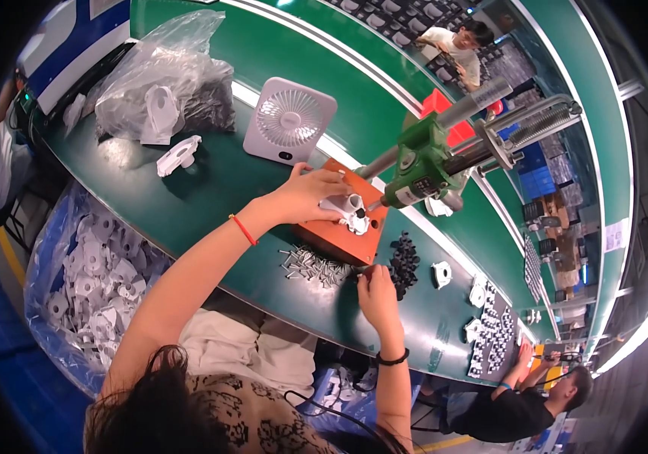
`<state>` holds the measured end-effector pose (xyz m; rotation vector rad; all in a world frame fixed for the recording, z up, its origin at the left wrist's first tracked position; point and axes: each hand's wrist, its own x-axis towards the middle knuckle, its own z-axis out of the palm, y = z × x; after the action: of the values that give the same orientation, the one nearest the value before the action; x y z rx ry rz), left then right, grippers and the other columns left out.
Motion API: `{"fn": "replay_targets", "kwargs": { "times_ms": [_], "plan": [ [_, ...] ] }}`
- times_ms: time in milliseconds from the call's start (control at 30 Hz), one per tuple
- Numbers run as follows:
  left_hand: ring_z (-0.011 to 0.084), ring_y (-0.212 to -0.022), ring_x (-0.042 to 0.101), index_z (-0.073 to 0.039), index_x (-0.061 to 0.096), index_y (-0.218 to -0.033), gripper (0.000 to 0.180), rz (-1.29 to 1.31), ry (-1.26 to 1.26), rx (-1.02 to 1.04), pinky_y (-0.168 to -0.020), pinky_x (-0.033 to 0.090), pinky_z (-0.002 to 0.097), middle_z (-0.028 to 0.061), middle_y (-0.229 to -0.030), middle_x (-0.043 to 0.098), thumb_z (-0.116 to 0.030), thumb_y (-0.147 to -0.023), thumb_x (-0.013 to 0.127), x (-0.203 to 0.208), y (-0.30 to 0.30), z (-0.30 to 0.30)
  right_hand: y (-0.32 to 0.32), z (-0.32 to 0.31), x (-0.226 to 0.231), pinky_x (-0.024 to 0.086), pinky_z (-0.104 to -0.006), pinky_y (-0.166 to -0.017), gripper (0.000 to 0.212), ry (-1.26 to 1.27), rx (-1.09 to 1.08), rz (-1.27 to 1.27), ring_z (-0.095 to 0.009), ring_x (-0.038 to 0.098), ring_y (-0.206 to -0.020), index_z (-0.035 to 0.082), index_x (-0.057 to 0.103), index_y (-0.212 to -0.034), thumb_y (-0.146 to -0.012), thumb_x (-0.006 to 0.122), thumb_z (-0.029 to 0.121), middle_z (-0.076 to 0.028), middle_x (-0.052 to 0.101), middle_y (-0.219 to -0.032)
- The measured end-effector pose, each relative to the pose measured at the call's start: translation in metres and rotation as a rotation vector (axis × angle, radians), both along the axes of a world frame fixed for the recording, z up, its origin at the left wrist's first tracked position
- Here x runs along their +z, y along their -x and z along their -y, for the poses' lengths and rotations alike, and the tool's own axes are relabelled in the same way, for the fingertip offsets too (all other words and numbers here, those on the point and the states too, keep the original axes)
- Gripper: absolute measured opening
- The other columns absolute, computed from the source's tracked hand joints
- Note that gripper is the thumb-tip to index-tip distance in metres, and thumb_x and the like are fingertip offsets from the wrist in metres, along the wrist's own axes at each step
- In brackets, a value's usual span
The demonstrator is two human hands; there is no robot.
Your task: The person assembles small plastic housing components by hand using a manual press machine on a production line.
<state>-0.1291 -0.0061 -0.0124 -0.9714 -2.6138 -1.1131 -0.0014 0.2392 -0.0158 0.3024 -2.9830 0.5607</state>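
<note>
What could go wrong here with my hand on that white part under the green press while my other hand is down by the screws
Your left hand steadies the white plastic part on the orange block, right beside the tip of the green press tool; fingers could get pinched if it comes down. Your right hand works beside the loose pile of metal screws near the table edge, so some might get knocked off.

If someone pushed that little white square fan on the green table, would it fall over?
Probably, yes. The white fan stands upright on a narrow edge and looks thin, so a push from the front or back would likely tip it. It seems to be plastic, so likely light for its size. On the smooth green table, a low push might just slide it.
</note>
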Motion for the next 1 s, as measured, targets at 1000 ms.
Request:
{"fn": "replay_targets", "kwargs": {
  "times_ms": [1000],
  "plan": [
    [0.0181,-0.128,0.041,-0.025,0.055,-0.125,0.047,0.066,0.009,-0.023,-0.107,0.018,0.0451,0.0050,-0.137,0.047,-0.038,-0.081,0.065,0.005,-0.003,-0.001,-0.011,-0.020,-0.007,0.042,-0.0233,-0.061,0.006,0.530,-0.064,0.140,-0.012,0.051,-0.066,0.000,0.051,-0.093,-0.089,0.055,0.002,-0.005,0.053,-0.081]
  ]
}}
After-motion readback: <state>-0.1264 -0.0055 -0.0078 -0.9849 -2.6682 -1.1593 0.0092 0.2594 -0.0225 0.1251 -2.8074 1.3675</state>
